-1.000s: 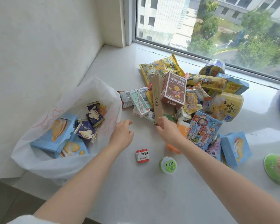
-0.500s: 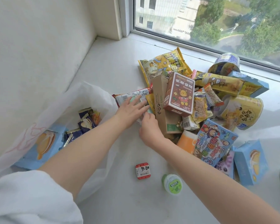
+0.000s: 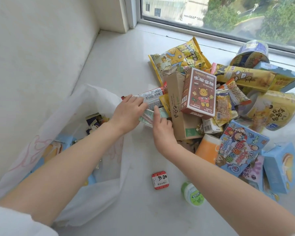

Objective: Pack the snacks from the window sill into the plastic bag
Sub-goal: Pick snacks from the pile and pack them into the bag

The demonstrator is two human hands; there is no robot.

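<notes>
Both hands on flat pale green snack packets (image 3: 149, 116) beside white plastic bag (image 3: 92, 106). Left hand (image 3: 127, 114) fingers straight on top. Right hand (image 3: 162, 128) fingers curled around packets.

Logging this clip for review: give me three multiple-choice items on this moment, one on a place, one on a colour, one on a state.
1. Where does the plastic bag lie relative to the snack pile?
A left
B right
C on top

2. What colour is the small square tin lying alone on the sill?
A blue
B red and white
C black

3. What is the left hand doing?
A hanging idle
B touching pale packets
C inside the bag

Key:
1 A, it sits by the wall.
2 B, red rim, white face.
3 B, fingers reach onto the wrappers.
</notes>
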